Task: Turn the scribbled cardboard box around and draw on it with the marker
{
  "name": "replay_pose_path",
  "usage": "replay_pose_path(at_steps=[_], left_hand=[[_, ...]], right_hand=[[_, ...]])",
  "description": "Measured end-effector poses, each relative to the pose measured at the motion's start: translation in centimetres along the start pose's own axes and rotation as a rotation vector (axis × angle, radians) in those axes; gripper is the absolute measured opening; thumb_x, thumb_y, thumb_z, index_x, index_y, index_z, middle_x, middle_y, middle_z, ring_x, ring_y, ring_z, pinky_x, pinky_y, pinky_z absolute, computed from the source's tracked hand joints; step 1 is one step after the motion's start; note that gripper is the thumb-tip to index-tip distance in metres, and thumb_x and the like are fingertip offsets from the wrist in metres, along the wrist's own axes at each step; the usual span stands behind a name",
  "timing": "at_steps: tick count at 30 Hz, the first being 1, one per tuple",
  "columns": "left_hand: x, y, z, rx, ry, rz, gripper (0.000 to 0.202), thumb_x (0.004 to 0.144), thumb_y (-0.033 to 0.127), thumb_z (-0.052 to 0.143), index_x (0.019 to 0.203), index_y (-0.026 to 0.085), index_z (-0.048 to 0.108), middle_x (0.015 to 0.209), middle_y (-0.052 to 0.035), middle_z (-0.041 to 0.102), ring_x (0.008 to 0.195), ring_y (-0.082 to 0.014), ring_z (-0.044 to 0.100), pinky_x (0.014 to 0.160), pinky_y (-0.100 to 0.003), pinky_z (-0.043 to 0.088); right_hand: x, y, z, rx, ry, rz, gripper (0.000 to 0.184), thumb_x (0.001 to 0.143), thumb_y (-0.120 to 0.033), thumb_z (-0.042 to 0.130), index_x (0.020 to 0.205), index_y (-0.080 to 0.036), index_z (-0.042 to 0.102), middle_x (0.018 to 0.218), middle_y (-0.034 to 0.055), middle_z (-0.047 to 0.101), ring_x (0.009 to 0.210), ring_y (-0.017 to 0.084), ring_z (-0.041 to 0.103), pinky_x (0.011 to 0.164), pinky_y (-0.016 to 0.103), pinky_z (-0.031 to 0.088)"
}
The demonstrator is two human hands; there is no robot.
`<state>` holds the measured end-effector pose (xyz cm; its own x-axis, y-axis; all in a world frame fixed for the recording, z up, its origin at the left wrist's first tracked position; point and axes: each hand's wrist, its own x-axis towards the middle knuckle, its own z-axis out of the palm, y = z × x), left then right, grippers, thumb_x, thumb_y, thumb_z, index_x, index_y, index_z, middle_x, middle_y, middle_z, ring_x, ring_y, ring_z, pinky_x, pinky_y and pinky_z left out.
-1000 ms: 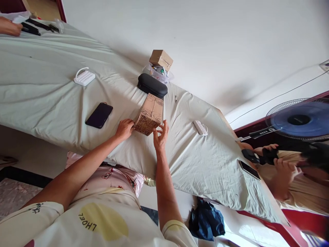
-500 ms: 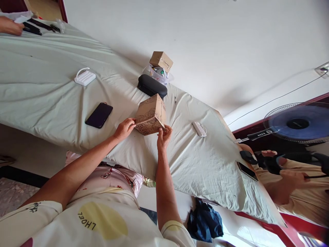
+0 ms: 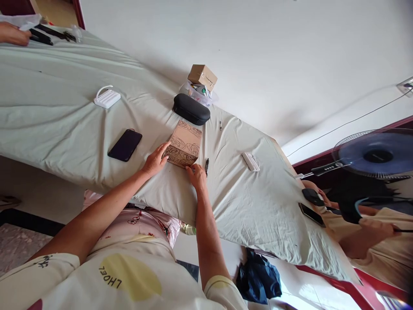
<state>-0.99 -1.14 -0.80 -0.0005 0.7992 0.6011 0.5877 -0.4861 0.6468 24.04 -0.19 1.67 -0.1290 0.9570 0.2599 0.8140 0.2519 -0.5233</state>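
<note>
A brown cardboard box [image 3: 184, 143] covered in black line drawings lies on the pale sheet over the table [image 3: 64, 116]. My left hand [image 3: 155, 159] rests against its left side with the fingers stretched out. My right hand [image 3: 196, 174] sits at the box's near right corner with the fingers curled. A black pen [image 3: 207, 166] pokes out at those fingertips and looks held.
A black phone [image 3: 124, 144], a white block [image 3: 107, 97], a black case [image 3: 191, 109], a small plain box [image 3: 202, 76] and a white gadget [image 3: 251, 161] lie around. Another person's hand [image 3: 13, 33] is top left. A second person holds dark items by a fan [image 3: 374, 155] at right.
The box was tipped up and turned between both hands; now it lies flat on the sheet. My right hand dropped to its near corner, and the pen shows there.
</note>
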Motion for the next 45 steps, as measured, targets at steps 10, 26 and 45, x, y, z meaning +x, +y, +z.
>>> replay_pose_path(at_steps=[10,26,45], left_hand=[[0.2,0.1,0.0,-0.062,-0.016,-0.024,0.076,0.093,0.014,0.054,0.164,0.026,0.032,0.164,-0.0092,0.048,0.149,-0.0244,0.051,0.124,-0.043,0.046],[0.2,-0.2,-0.2,-0.084,-0.054,-0.054,0.087,0.088,0.014,0.057,0.167,0.028,0.021,0.169,-0.0086,0.041,0.154,-0.0251,0.045,0.126,-0.044,0.043],[0.2,-0.2,-0.1,-0.11,-0.043,-0.043,0.084,0.088,0.014,0.058,0.165,0.025,0.026,0.168,-0.0103,0.042,0.153,-0.0262,0.045,0.126,-0.045,0.043]], right_hand=[[0.7,-1.4,0.5,0.357,0.174,-0.097,0.078,0.095,-0.053,0.06,0.163,-0.028,0.032,0.16,0.0175,0.046,0.127,0.024,0.062,0.087,0.034,0.061],[1.0,-3.2,1.4,0.336,0.316,-0.041,0.041,0.101,-0.047,0.05,0.134,-0.025,0.057,0.128,0.0127,0.062,0.104,0.023,0.068,0.082,0.036,0.06],[1.4,-2.9,2.4,0.245,0.326,-0.019,0.042,0.096,-0.041,0.061,0.134,-0.024,0.056,0.126,0.0119,0.061,0.108,0.022,0.065,0.088,0.036,0.057]])
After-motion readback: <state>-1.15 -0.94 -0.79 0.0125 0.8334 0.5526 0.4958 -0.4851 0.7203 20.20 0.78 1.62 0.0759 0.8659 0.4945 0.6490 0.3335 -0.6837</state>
